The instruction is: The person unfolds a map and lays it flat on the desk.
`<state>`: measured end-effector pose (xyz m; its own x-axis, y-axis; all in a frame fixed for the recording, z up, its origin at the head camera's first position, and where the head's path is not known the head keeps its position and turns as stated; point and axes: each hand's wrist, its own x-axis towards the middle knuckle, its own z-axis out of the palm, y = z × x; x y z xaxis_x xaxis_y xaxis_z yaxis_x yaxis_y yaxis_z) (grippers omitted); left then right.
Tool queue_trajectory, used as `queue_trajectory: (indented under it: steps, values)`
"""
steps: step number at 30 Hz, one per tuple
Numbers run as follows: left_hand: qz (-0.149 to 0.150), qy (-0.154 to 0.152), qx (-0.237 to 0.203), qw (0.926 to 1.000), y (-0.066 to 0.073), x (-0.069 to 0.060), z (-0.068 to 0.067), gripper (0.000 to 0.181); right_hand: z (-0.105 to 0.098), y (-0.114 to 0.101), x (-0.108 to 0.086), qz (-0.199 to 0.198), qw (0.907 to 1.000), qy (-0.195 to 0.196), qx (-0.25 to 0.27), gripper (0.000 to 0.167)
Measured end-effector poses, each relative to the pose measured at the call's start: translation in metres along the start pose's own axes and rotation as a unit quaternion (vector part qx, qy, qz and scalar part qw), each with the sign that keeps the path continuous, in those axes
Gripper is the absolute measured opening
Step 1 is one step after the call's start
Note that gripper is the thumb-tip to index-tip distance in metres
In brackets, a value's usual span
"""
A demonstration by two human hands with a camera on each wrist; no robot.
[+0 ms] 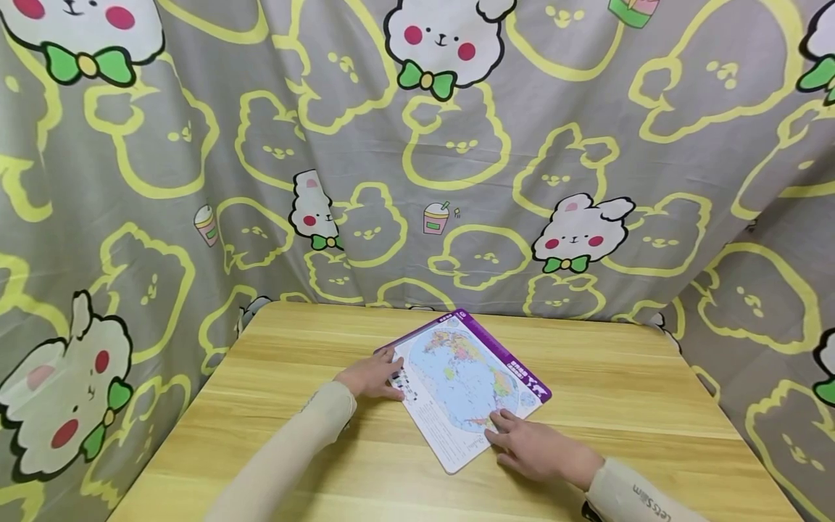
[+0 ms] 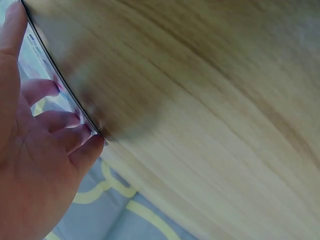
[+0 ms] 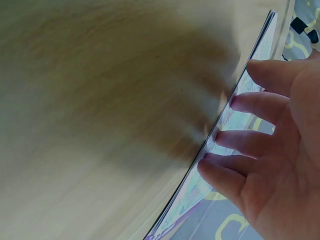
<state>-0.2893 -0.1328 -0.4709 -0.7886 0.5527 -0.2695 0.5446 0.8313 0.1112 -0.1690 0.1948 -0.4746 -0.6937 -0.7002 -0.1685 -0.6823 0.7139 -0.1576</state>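
Note:
A world map sheet (image 1: 459, 391) with a purple border lies turned at an angle on the wooden table. My left hand (image 1: 370, 377) rests at its left edge, fingertips on the printed side and thumb near the rim. At the lower right edge, my right hand (image 1: 538, 448) touches the map with spread, nearly straight fingers. The left wrist view shows the left fingers (image 2: 85, 152) along the map's thin dark rim. In the right wrist view, the right fingertips (image 3: 210, 162) lie on the map's surface beside its edge.
The wooden table (image 1: 620, 391) has rounded back corners. Behind it and along both sides hangs a grey curtain (image 1: 365, 159) with yellow outlines and white cartoon rabbits. Pale sleeves (image 1: 293, 442) cover both forearms.

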Motion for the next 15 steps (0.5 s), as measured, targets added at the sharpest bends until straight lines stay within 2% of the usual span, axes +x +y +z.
queue_trajectory:
  steps: [10,15]
  values:
    - [0.001,0.008,0.032,0.9995,0.0015,0.0004,0.0048,0.083,0.0015,0.0037,-0.0019,-0.004,0.9997,0.022,-0.008,0.043]
    - [-0.002,0.011,0.033,0.9994,0.0029,-0.0026,0.0097,0.080,0.0028,0.0080,-0.0029,0.001,0.9997,0.026,-0.001,0.043]
